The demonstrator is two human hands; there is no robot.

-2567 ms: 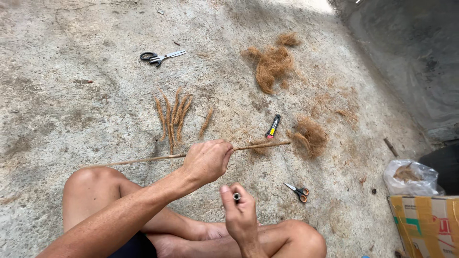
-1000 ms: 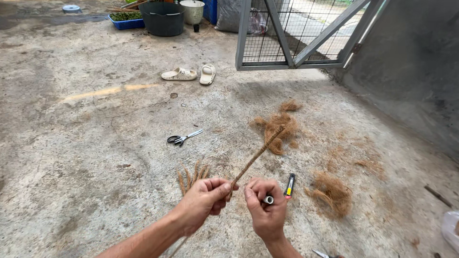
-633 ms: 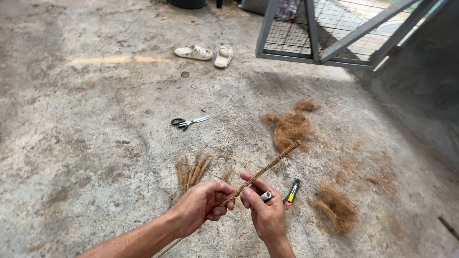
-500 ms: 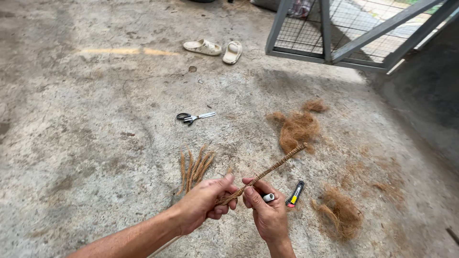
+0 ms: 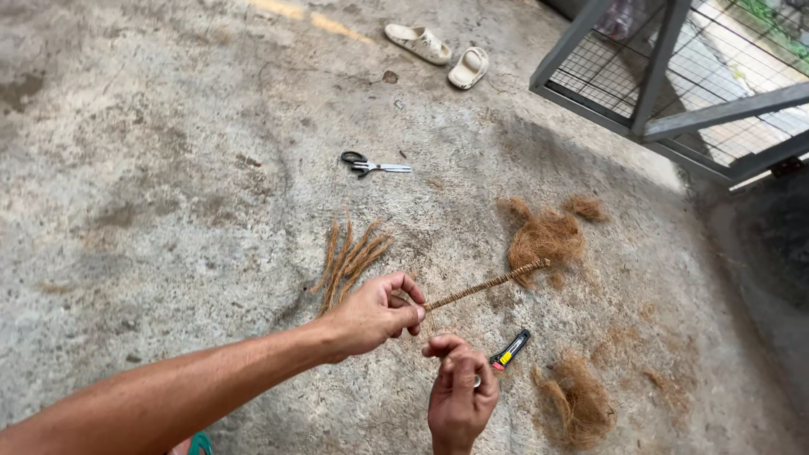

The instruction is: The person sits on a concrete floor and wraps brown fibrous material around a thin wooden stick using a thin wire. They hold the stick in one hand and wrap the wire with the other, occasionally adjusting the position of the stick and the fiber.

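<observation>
Probably a home yard: bare concrete floor [image 5: 168,168], sandals [image 5: 438,55], metal mesh gate [image 5: 674,76].

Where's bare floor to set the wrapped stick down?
Bare concrete lies left of the finished sticks and scissors, and between scissors and sandals. Crowded: right of the left hand, among the fibre piles, the cutter and the right hand.

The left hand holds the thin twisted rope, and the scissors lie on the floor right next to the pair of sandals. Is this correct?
Not quite. The left hand does hold the rope, but the scissors lie apart from the sandals, nearer the finished rope pieces. The head view shows bare floor between scissors and sandals.
</observation>
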